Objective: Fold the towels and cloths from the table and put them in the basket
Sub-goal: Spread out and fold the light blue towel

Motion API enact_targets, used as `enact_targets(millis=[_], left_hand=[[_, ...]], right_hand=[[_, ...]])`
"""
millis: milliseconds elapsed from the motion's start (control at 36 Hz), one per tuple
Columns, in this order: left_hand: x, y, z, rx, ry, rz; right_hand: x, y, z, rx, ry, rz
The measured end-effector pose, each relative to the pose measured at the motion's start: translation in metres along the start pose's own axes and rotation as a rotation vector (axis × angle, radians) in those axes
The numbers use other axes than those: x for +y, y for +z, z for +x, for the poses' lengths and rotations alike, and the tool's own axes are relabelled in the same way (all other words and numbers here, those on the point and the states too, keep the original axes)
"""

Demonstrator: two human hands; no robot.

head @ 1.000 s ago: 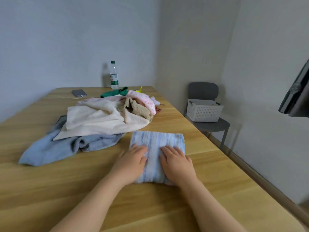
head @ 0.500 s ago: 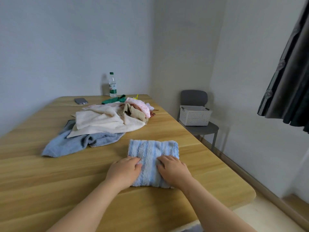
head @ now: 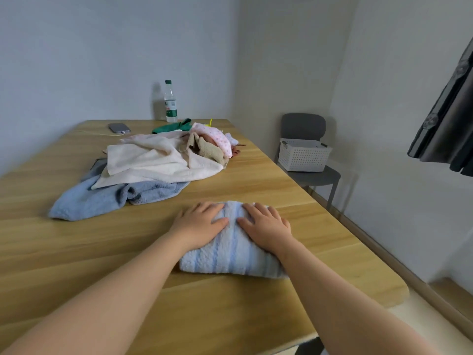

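Observation:
A folded light-blue striped towel (head: 233, 254) lies on the wooden table (head: 64, 252) near its right edge. My left hand (head: 201, 226) and my right hand (head: 266, 228) rest flat on the towel's far half, fingers spread, pressing down. Further back is a loose pile: a blue towel (head: 102, 198), a cream towel (head: 156, 162), a tan cloth (head: 207, 151), a pink dotted cloth (head: 217, 137) and a green cloth (head: 174, 126). The white perforated basket (head: 303, 156) stands on a grey chair (head: 312, 175) to the right of the table.
A water bottle (head: 170, 102) and a phone (head: 119, 128) with a cable sit at the table's far end by the wall. A dark curtain (head: 448, 119) hangs at the right. The table's right corner (head: 399, 293) is close to my right arm.
Both hands slid from the towel's near part to its far half. The camera pulled back and tilted, so the table's near right corner shows.

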State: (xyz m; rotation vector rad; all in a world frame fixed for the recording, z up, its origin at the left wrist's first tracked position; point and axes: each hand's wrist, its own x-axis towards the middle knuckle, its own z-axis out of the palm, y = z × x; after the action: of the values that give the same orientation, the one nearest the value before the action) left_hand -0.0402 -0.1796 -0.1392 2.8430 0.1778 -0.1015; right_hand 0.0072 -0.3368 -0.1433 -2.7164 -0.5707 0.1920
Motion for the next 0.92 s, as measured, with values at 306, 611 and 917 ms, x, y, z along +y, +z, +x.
enact_targets(millis=[306, 611, 917], left_hand=[[-0.02, 0.0, 0.067, 0.127, -0.094, -0.094], [-0.008, -0.035, 0.047, -0.085, -0.535, -0.414], [-0.006, -0.074, -0.001, -0.46, -0.772, -1.174]], right_hand=[[0.006, 0.004, 0.071, 0.072, 0.038, 0.068], [-0.015, -0.013, 0.037, 0.154, 0.396, 0.045], [-0.044, -0.031, -0.033, -0.149, 0.808, 0.544]])
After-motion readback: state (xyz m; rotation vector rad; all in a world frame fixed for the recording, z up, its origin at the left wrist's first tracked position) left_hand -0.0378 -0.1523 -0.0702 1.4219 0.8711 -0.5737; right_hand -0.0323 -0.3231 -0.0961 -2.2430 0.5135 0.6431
